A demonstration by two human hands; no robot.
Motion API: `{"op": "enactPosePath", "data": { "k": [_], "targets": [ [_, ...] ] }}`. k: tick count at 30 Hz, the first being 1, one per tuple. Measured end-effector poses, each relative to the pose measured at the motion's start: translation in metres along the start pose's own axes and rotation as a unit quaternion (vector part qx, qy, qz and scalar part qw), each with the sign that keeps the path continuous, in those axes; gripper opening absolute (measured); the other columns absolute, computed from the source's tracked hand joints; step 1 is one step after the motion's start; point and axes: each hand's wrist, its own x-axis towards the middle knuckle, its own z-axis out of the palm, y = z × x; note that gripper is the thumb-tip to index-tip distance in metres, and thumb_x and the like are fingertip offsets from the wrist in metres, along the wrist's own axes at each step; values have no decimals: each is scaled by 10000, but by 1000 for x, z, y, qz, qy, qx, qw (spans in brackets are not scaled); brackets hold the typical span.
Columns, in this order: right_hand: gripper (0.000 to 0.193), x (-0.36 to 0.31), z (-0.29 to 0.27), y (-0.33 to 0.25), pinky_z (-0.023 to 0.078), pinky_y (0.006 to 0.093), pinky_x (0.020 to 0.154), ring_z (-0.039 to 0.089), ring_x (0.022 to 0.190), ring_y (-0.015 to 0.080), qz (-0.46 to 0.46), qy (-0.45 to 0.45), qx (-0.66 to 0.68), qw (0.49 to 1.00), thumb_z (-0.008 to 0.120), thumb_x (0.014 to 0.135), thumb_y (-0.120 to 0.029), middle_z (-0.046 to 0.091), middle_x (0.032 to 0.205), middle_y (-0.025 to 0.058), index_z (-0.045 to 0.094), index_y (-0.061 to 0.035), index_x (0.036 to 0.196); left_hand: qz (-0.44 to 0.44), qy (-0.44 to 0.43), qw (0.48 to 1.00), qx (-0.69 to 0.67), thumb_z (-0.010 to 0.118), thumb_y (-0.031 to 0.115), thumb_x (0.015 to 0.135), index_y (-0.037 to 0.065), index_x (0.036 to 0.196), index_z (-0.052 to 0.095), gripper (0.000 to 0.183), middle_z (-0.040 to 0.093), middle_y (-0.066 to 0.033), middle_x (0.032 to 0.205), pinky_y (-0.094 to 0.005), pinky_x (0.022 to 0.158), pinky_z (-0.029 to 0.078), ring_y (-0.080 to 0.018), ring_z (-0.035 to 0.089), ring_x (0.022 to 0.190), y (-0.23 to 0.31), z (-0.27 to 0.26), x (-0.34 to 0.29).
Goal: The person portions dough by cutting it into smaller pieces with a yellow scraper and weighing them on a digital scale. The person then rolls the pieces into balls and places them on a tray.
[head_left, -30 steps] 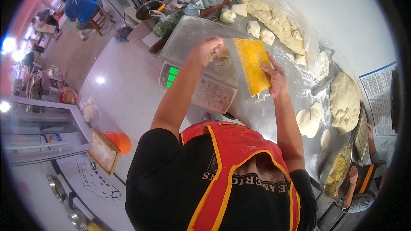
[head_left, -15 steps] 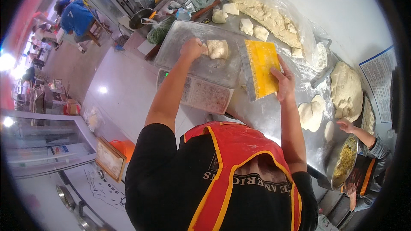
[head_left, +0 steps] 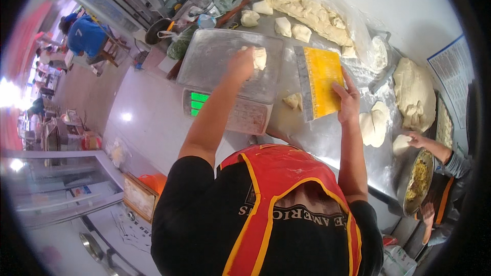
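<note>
Yellow against the floury counter (head_left: 312, 135), a broad scraper (head_left: 326, 84) is grasped in the right hand (head_left: 349, 103) of a worker in a red apron (head_left: 279, 163), thumb on its face, other fingers mostly hidden behind it. Its long axis runs roughly away from the worker's body, and its grey blade edge faces left, toward the metal tray (head_left: 204, 53) of a scale.

On the right half of that tray lies a pale piece of dough (head_left: 260, 59), partly covered by the left hand (head_left: 241, 66) and showing just to its right. The left is plainly the nearer hand; the right is well apart, beyond the tray's right rim. From this spot the left fingers are hidden, so whether that grip is clenched on the dough or only resting against it cannot be told, nor can the dough's long axis.

A small dough scrap (head_left: 293, 101) sits on the counter between tray and right hand, just beside the blade. Farther back, four dough blocks (head_left: 283, 26) lie near a long dough slab (head_left: 307, 13).
</note>
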Motion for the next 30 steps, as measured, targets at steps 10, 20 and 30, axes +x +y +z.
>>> {"op": "enactPosePath", "data": {
  "k": [10, 20, 30],
  "targets": [
    [501, -37, -103, -20, 470, 243, 849, 609, 956, 150, -61, 174, -26, 983, 550, 862, -6, 607, 1158, 99, 453, -27, 1353, 110, -7, 991, -75, 576, 170, 822, 100, 963, 661, 179, 655, -160, 948, -450, 791, 449, -351, 604, 935, 65, -10, 47],
    [510, -98, -159, -29, 471, 250, 862, 601, 1005, 167, -55, 299, -29, 952, 529, 873, 6, 562, 1232, 137, 417, -6, 1370, 119, -163, 974, -101, 522, 391, 877, 76, 916, 665, 348, 661, -174, 906, -458, 777, 478, -362, 624, 895, 171, 127, 65],
    [545, -116, -184, -14, 492, 258, 835, 624, 947, 160, -46, 324, -3, 945, 571, 864, -26, 592, 1173, 140, 397, -2, 1380, 259, -260, 930, 13, 627, 345, 817, 117, 1111, 582, 375, 652, -130, 950, -443, 791, 481, -309, 618, 952, 186, 157, -4]
  ]
}}
